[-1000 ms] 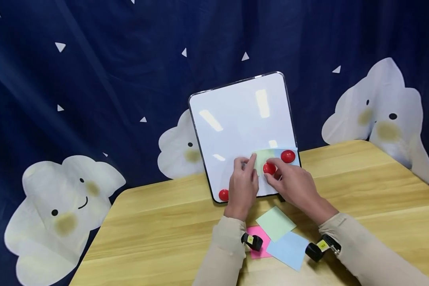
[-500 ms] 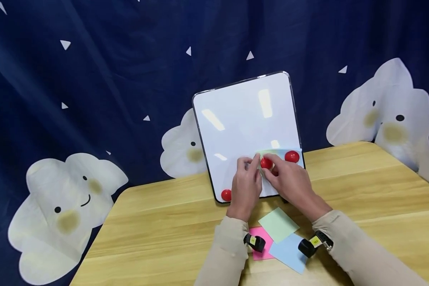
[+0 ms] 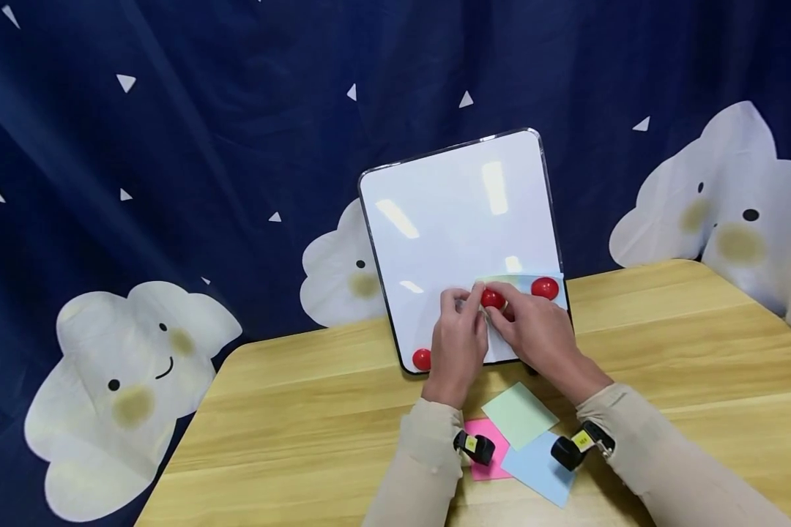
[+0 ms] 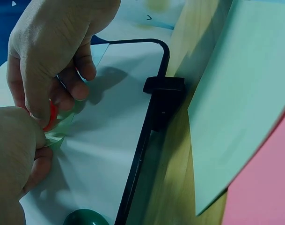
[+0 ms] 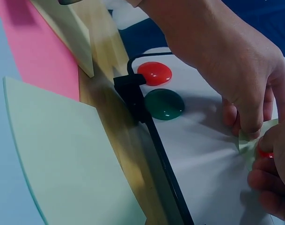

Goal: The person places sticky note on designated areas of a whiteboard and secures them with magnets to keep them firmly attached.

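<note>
A whiteboard [image 3: 455, 212] stands tilted on the wooden table. My right hand [image 3: 543, 333] pinches a red round magnet [image 3: 492, 298] between thumb and fingers, over a light green sticky note [image 5: 245, 145] low on the board. Beside it my left hand [image 3: 458, 344] pinches the note's left edge, its fingertips close to the magnet. The hands hide most of this note in the head view. To the right, another red magnet [image 3: 544, 288] sits on a light blue note [image 3: 559, 301]. One more red magnet [image 3: 422, 359] is at the board's lower left, with a green magnet [image 5: 164, 104] near it.
Loose paper squares lie on the table between the forearms: green [image 3: 519, 415], blue [image 3: 540, 468] and pink [image 3: 491, 468], partly overlapping. A black clip-like foot [image 4: 164, 84] sits at the board's lower edge. A dark blue curtain [image 3: 237, 146] with cloud shapes hangs behind.
My right hand has moved the red magnet slightly up and left over the green note, closer to the left fingertips. The left hand stays nearly in place on the note; the head view has shifted slightly.
</note>
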Demonstrator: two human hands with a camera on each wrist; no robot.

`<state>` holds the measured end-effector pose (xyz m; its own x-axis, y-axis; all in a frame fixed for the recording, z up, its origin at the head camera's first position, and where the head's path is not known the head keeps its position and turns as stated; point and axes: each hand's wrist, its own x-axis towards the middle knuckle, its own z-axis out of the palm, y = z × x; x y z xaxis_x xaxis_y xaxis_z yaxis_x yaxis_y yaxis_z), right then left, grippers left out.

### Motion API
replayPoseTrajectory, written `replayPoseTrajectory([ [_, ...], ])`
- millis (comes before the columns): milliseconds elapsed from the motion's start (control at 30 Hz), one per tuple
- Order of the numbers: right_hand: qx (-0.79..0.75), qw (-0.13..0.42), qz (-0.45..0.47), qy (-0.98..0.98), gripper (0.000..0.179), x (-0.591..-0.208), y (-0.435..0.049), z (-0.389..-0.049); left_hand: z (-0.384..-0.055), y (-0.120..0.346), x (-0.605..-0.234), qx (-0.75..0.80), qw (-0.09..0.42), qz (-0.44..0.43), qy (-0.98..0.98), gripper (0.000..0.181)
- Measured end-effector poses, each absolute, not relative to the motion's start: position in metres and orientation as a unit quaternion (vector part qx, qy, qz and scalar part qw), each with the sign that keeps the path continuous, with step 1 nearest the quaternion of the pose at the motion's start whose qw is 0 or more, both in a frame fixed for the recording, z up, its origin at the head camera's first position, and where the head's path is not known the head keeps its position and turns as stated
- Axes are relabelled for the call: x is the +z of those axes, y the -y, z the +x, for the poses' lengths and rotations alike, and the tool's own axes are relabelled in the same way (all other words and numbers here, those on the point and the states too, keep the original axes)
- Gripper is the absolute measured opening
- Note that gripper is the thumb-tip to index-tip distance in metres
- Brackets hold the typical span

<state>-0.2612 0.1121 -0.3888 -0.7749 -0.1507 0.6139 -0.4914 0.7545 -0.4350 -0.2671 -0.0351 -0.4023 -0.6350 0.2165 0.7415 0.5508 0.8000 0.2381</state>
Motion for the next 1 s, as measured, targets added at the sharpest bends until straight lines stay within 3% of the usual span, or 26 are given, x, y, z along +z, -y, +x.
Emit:
replayPoseTrajectory([
  [467, 0.289, 0.303, 0.196, 0.887, 0.043, -0.394, -0.114, -0.26, -0.265, 0.035, -0.402, -0.252, 0.368, -0.215, 0.869, 0.033],
  [700, 0.289, 0.323, 0.202, 0.878, 0.028, -0.391, -0.108, -0.255, -0.267, 0.043, -0.402, -0.257, 0.394, -0.218, 0.855, 0.025],
  [1000, 0.3, 0.296, 0.2, 0.885, 0.019, -0.393, -0.101, -0.25, -0.264, 0.054, -0.395, -0.289, 0.368, -0.233, 0.852, 0.016],
])
